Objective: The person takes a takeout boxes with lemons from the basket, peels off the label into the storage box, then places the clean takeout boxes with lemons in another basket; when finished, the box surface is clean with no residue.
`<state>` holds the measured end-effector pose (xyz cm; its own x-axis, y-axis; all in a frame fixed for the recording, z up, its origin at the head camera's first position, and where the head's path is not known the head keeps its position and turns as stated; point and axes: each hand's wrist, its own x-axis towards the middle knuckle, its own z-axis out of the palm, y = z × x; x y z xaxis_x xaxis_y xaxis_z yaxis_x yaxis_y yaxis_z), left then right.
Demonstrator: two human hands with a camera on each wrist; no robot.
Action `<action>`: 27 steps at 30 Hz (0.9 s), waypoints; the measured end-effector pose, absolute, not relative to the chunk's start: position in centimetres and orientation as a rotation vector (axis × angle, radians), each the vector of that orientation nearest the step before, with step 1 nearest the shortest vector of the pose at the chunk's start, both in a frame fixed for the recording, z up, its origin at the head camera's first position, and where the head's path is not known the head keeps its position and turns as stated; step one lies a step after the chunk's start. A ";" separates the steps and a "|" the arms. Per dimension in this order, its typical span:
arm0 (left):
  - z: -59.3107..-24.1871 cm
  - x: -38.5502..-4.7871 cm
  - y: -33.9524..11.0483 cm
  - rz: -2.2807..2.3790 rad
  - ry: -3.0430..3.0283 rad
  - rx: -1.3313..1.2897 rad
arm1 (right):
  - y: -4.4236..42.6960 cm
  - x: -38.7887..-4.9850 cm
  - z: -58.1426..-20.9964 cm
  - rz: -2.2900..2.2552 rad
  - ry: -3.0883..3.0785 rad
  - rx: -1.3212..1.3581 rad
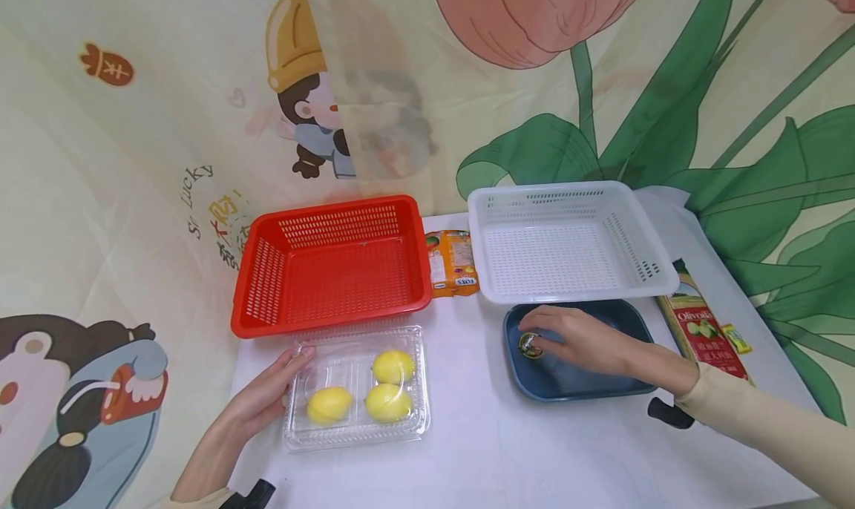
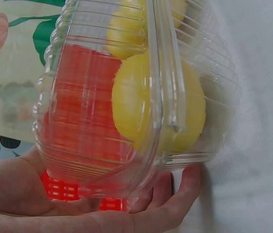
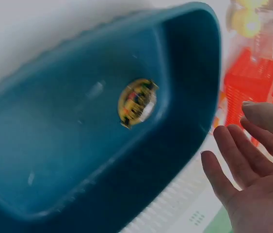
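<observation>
My left hand (image 1: 263,394) grips the left end of a clear plastic box (image 1: 357,436), its thumb over the lid and its fingers against the side. Three lemons (image 1: 329,405) lie inside the shut box. In the left wrist view, bent fingertips (image 2: 192,177) touch the box's end near its base. My right hand (image 1: 581,338) is above a dark blue tray (image 1: 568,386). On the tray's floor lies a small round piece in a gold and black wrapper (image 3: 137,103). The right wrist view shows the right fingers (image 3: 238,150) spread, holding nothing and apart from that piece.
A red basket (image 1: 334,317) stands behind the plastic box, and a white basket (image 1: 574,290) behind the tray. Between the baskets lies an orange snack packet (image 1: 454,264). Right of the tray are a red Olivoila carton (image 1: 704,327) and a small yellow packet (image 1: 735,338).
</observation>
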<state>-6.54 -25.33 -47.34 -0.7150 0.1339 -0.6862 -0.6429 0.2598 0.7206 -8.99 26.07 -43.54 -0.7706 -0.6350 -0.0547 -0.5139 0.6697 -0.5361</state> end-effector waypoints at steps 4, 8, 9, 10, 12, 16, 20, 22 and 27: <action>-47.3 -6.4 -25.3 1.522 1.879 -0.465 | 26.1 -9.7 -42.3 -0.771 2.673 -0.895; -47.4 -6.4 -25.3 1.516 1.881 -0.463 | 26.6 -10.8 -41.9 -0.803 2.712 -0.846; -47.4 -6.4 -25.3 1.520 1.877 -0.467 | 26.9 -11.1 -41.8 -0.812 2.724 -0.833; -47.5 -6.4 -25.3 1.520 1.876 -0.468 | 27.1 -11.3 -41.7 -0.817 2.738 -0.818; -47.5 -6.4 -25.3 1.521 1.872 -0.473 | 27.8 -11.9 -41.5 -0.821 2.773 -0.786; -47.5 -6.5 -25.3 1.517 1.865 -0.480 | 29.5 -13.1 -41.2 -0.809 2.852 -0.748; -47.4 -6.5 -25.4 1.522 1.860 -0.484 | 31.8 -14.6 -40.9 -0.785 2.934 -0.736; -47.4 -6.5 -25.4 1.527 1.859 -0.483 | 33.1 -15.3 -40.6 -0.762 2.974 -0.702; -47.4 -6.6 -25.4 1.534 1.858 -0.465 | 36.4 -16.7 -40.0 -0.703 3.035 -0.527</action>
<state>-6.56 -25.39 -47.41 -0.7090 0.1422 -0.6908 -0.6513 0.2436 0.7186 -16.65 36.43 -40.02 -0.9443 -0.3161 0.0919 -0.3243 0.8453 -0.4245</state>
